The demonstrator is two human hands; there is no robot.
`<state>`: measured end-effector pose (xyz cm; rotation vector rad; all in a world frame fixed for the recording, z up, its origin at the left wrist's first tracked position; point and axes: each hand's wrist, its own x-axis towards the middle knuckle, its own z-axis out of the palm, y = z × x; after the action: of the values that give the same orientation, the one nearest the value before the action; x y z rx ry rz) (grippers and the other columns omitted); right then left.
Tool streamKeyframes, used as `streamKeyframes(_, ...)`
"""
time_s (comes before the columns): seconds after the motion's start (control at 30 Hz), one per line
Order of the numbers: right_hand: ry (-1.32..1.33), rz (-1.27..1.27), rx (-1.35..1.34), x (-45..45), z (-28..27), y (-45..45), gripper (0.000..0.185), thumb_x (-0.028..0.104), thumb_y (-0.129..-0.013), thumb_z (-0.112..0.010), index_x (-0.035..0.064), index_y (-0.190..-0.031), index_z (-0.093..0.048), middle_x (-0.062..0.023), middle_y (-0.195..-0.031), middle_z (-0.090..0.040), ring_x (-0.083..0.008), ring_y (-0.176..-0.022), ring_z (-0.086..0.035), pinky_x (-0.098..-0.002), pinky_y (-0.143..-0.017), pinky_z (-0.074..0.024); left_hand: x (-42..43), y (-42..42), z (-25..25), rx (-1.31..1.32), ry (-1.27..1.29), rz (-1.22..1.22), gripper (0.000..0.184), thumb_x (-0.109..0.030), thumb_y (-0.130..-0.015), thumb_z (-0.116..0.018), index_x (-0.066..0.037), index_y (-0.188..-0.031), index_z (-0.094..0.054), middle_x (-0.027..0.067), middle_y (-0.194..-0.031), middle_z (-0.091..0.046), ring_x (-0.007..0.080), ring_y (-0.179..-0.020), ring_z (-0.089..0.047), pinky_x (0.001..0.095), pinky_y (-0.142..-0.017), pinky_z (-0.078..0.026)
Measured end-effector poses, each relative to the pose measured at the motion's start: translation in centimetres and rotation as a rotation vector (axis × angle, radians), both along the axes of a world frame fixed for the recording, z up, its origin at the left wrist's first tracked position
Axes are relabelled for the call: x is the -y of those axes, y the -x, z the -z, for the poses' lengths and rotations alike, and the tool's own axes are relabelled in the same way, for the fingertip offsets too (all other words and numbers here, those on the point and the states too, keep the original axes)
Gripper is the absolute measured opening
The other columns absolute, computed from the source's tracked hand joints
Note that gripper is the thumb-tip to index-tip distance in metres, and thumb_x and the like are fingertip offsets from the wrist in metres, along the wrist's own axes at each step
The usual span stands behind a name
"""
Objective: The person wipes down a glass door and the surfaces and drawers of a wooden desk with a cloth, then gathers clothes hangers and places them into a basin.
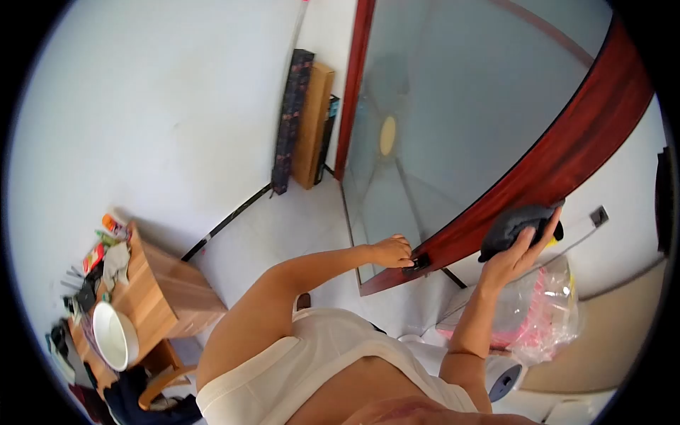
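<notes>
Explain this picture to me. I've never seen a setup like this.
There is no machine here, only a person's two bare hands. The single picture comes from a camera worn on the head, looking forward and down, so the person's own body fills the bottom; the wide lens bends straight edges.

The left hand has its fingers curled at the black handle of a red-framed glass door. The right hand holds a dark cloth at the door's frame.

Off to the left, a wooden desk bears a white basin, a pale cloth and smaller clutter.
</notes>
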<state>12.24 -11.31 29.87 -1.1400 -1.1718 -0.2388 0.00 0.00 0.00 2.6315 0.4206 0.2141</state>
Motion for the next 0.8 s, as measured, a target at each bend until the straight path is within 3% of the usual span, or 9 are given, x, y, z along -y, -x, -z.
streamKeyframes(0.07,-0.067,-0.059,0.019,-0.4,0.6,1.6,0.05,0.019,-0.1,-0.031,-0.0028,-0.145,-0.033,-0.0139,-0.15,-0.035,-0.027,-0.138,-0.032,-0.0363,-0.114,-0.0203,0.1,3.5,-0.5,0.132,0.054,-0.012,0.028,-0.029,-0.092,-0.06,-0.009,-0.111,-0.063,0.0098,-0.119,-0.057,0.0285,-0.116,-0.051,0.04,-0.106,-0.032)
streamKeyframes(0.1,-0.056,-0.128,0.079,1.9,-1.0,1.4,0.05,0.019,-0.1,-0.031,-0.0044,-0.145,-0.033,-0.0149,-0.15,-0.035,-0.027,-0.138,-0.032,-0.0363,-0.114,-0.0201,4.2,1.8,-0.9,0.309,0.162,-0.134,0.028,-0.028,-0.092,-0.06,-0.008,-0.112,-0.062,0.0102,-0.119,-0.057,0.0298,-0.115,-0.051,0.0409,-0.105,-0.033)
streamKeyframes(0.17,-0.161,-0.258,0.043,1.4,-0.9,4.1,0.051,0.019,-0.1,-0.031,-0.0074,-0.144,-0.032,-0.0168,-0.15,-0.033,-0.027,-0.138,-0.031,-0.0363,-0.114,-0.0197,3.7,6.2,-1.7,0.519,0.242,-0.374,0.029,-0.025,-0.093,-0.058,-0.007,-0.115,-0.06,0.0112,-0.12,-0.057,0.0323,-0.115,-0.05,0.0426,-0.103,-0.035)
streamKeyframes(0.27,-0.147,-0.348,0.094,3.0,-1.1,8.0,0.054,0.024,-0.101,-0.03,-0.0081,-0.144,-0.03,-0.0179,-0.152,-0.03,-0.0274,-0.14,-0.028,-0.0374,-0.114,-0.0189,8.0,11.6,-6.7,0.7,0.28,-0.557,0.038,-0.025,-0.094,-0.057,-0.007,-0.128,-0.053,0.0124,-0.127,-0.054,0.0301,-0.121,-0.048,0.0426,-0.104,-0.035)
streamKeyframes(0.47,-0.062,-0.712,0.061,3.5,0.8,16.5,0.067,0.037,-0.1,-0.033,-0.0044,-0.149,-0.016,-0.0162,-0.155,-0.021,-0.0275,-0.136,-0.031,-0.0368,-0.111,-0.0243,12.9,21.0,-16.2,1.098,0.369,-0.476,0.067,-0.051,-0.099,-0.038,-0.009,-0.15,-0.027,0.0108,-0.151,-0.032,0.0243,-0.14,-0.028,0.039,-0.114,-0.022)
streamKeyframes(0.63,-0.205,-0.893,0.277,0.1,4.9,25.0,0.074,0.043,-0.099,-0.043,-0.0038,-0.149,-0.015,-0.0164,-0.15,-0.027,-0.0261,-0.13,-0.038,-0.0374,-0.108,-0.0293,16.1,27.8,-18.9,1.315,0.44,-0.34,0.074,-0.055,-0.098,-0.036,-0.004,-0.149,-0.024,0.0111,-0.153,-0.029,0.0227,-0.141,-0.026,0.0372,-0.115,-0.018)
streamKeyframes(0.73,-0.346,-0.938,0.485,-2.6,6.1,31.1,0.05,0.039,-0.096,-0.049,0.0061,-0.134,-0.05,-0.0304,-0.141,-0.036,-0.0439,-0.129,-0.038,-0.0498,-0.106,-0.0298,16.2,32.4,-18.1,1.425,0.579,-0.226,0.074,-0.057,-0.098,-0.032,-0.005,-0.15,-0.022,0.0096,-0.153,-0.027,0.0206,-0.141,-0.025,0.0376,-0.115,-0.017)
streamKeyframes(0.8,-0.431,-0.997,0.48,-3.3,5.5,36.5,0.04,0.044,-0.092,-0.055,0.0205,-0.124,-0.061,-0.0325,-0.141,-0.037,-0.0552,-0.129,-0.031,-0.0599,-0.104,-0.0266,15.7,35.9,-16.9,1.564,0.706,-0.281,0.072,-0.056,-0.1,-0.027,-0.005,-0.15,-0.021,0.008,-0.152,-0.029,0.0198,-0.14,-0.028,0.0386,-0.115,-0.02)
